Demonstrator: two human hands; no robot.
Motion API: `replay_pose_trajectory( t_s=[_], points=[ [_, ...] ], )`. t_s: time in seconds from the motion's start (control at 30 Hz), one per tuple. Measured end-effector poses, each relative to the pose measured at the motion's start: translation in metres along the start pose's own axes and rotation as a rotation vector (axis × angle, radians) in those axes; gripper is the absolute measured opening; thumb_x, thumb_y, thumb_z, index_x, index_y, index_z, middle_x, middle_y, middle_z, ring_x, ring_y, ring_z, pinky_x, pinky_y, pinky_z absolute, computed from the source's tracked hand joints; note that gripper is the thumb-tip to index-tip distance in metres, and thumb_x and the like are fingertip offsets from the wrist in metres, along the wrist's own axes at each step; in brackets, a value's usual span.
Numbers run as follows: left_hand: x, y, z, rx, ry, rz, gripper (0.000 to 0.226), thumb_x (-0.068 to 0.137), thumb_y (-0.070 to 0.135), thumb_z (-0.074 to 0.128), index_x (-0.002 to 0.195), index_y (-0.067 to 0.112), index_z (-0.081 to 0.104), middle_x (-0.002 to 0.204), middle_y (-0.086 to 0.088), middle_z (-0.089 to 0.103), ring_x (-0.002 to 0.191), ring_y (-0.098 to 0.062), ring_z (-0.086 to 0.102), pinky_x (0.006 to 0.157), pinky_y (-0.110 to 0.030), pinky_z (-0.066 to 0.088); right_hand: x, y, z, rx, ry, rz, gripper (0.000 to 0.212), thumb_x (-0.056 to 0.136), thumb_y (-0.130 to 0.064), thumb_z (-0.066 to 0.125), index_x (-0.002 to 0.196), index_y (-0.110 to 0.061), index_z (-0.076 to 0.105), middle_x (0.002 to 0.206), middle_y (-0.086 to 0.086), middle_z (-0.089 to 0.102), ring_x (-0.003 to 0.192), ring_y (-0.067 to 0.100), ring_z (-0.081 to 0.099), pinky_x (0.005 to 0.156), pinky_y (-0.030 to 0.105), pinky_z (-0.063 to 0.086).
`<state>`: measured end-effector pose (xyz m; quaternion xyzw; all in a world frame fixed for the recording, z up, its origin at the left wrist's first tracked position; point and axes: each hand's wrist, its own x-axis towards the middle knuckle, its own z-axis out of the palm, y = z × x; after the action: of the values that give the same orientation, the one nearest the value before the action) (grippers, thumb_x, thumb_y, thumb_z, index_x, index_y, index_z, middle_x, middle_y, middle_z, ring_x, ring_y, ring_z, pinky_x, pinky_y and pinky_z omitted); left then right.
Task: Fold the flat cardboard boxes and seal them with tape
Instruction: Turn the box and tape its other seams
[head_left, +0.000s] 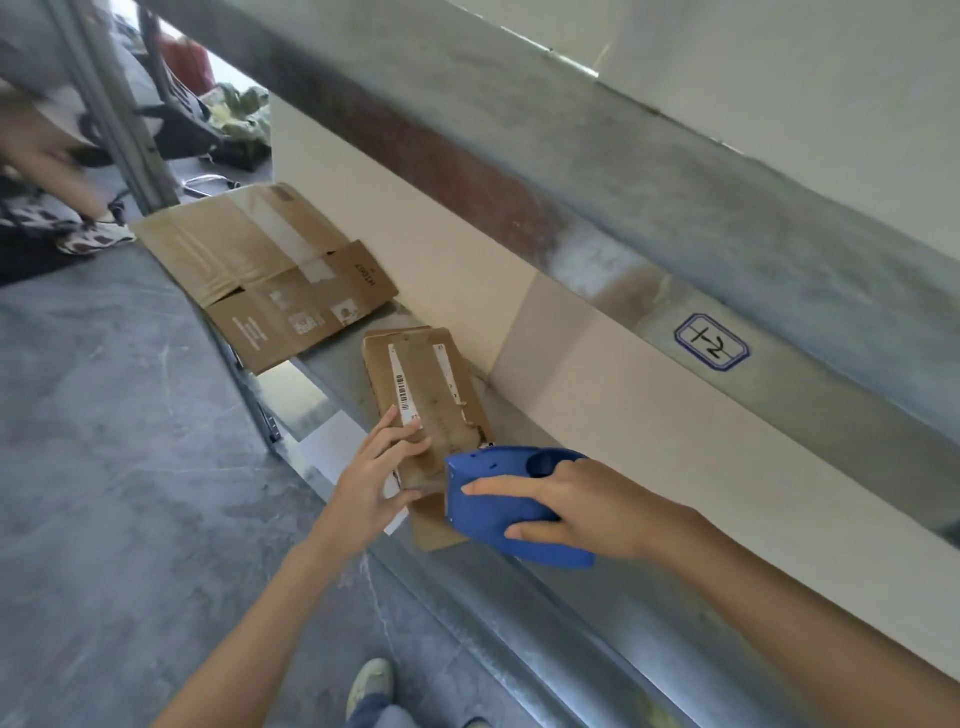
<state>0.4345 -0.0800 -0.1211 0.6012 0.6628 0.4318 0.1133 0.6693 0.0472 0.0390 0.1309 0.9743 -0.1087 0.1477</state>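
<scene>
Pressing small cardboard box (431, 395) on metal shelf (332, 366) with left hand (371, 478), fingers straight. Gripping blue tape dispenser (498, 513) in right hand (597, 504) at box's near end. Flattened cartons (270, 270) far left.

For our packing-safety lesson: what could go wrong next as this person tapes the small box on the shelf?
1. The left hand lies flat on the small box right beside the blue tape dispenser gripped by the right hand; its cutter might catch the fingers.
2. Only flat fingers pin the box, so it may slide.
3. The large flat cardboard juts past the shelf edge and could fall.
</scene>
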Motion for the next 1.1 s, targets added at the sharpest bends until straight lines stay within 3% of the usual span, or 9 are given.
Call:
replay_pose_trajectory(
  t_s=[0.17, 0.33, 0.53, 0.7, 0.9, 1.1],
  points=[
    [0.0, -0.007, -0.005, -0.021, -0.023, 0.021, 0.06, 0.076, 0.016, 0.083, 0.13, 0.022, 0.058, 0.145, 0.01, 0.046, 0.151, -0.017, 0.018, 0.117, -0.04, 0.03, 0.017, 0.008, -0.004, -0.018, -0.022, -0.014, 0.054, 0.103, -0.045, 0.045, 0.151, -0.052, 0.022, 0.056, -0.008, 0.035, 0.047, 0.01, 0.033, 0.052, 0.024, 0.029],
    [0.001, -0.008, -0.006, -0.032, -0.039, 0.016, 0.057, 0.078, 0.017, 0.082, 0.129, 0.023, 0.059, 0.146, 0.011, 0.045, 0.152, -0.012, 0.015, 0.118, -0.035, 0.027, 0.016, 0.021, -0.005, 0.01, -0.059, -0.001, 0.054, 0.101, -0.048, 0.046, 0.148, -0.058, 0.021, 0.055, -0.007, 0.038, 0.044, 0.013, 0.035, 0.06, 0.032, 0.042],
    [0.001, -0.008, -0.006, -0.053, -0.035, 0.01, 0.057, 0.077, 0.014, 0.083, 0.128, 0.018, 0.06, 0.146, 0.006, 0.047, 0.151, -0.011, 0.016, 0.118, -0.04, 0.029, -0.007, 0.055, -0.003, 0.006, -0.063, 0.113, 0.056, 0.1, -0.048, 0.046, 0.144, -0.065, 0.017, 0.055, -0.001, 0.039, 0.047, 0.011, 0.041, 0.054, 0.028, 0.037],
    [0.003, -0.008, -0.006, -0.048, -0.031, 0.015, 0.056, 0.077, 0.015, 0.083, 0.129, 0.016, 0.061, 0.145, 0.005, 0.048, 0.151, -0.015, 0.018, 0.117, -0.046, 0.031, -0.029, 0.07, -0.003, 0.028, -0.048, 0.205, 0.056, 0.099, -0.051, 0.045, 0.138, -0.072, 0.01, 0.07, 0.001, 0.058, 0.044, 0.011, 0.034, 0.055, 0.029, 0.044],
    [0.002, -0.007, -0.007, -0.051, -0.037, 0.009, 0.055, 0.077, 0.014, 0.083, 0.128, 0.015, 0.062, 0.143, 0.003, 0.05, 0.151, -0.017, 0.019, 0.116, -0.049, 0.033, -0.027, 0.066, 0.001, -0.011, -0.029, 0.235, 0.055, 0.099, -0.049, 0.045, 0.14, -0.07, 0.015, 0.058, -0.003, 0.043, 0.044, 0.013, 0.034, 0.052, 0.025, 0.041],
    [0.003, -0.009, -0.005, -0.072, -0.037, 0.01, 0.055, 0.076, 0.014, 0.083, 0.127, 0.017, 0.061, 0.143, 0.004, 0.05, 0.151, -0.016, 0.019, 0.116, -0.047, 0.033, -0.023, 0.062, 0.006, -0.053, 0.0, 0.289, 0.053, 0.1, -0.051, 0.041, 0.141, -0.07, 0.012, 0.06, -0.006, 0.043, 0.047, 0.009, 0.035, 0.049, 0.018, 0.032]
  ],
)
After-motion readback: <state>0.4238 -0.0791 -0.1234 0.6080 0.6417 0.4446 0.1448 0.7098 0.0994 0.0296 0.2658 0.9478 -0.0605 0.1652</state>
